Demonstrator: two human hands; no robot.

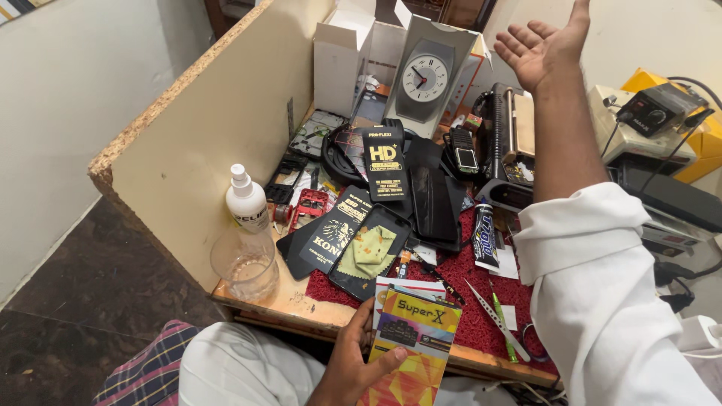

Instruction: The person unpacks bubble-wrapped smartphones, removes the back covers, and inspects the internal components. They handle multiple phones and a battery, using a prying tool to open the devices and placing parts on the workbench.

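My left hand (352, 362) grips a flat yellow and orange packet (412, 347) near the front edge of the wooden desk (289, 304), with a white card behind it. My right hand (543, 46) is raised high above the back of the desk, palm up, fingers spread, holding nothing. Its white sleeve (602, 286) fills the lower right. Just beyond the packet a dark phone (370, 252) lies face up with a yellow-green cloth (368, 249) on its screen. Black flat packets (383, 162) lie around it.
A white spray bottle (247, 201) and a clear glass (244, 265) stand at the desk's left front, beside a chipboard side wall (203, 128). A grey desk clock (425, 75), white boxes, a glue tube (485, 237), tweezers (496, 322), a red mat (466, 286) and machines at right crowd the surface.
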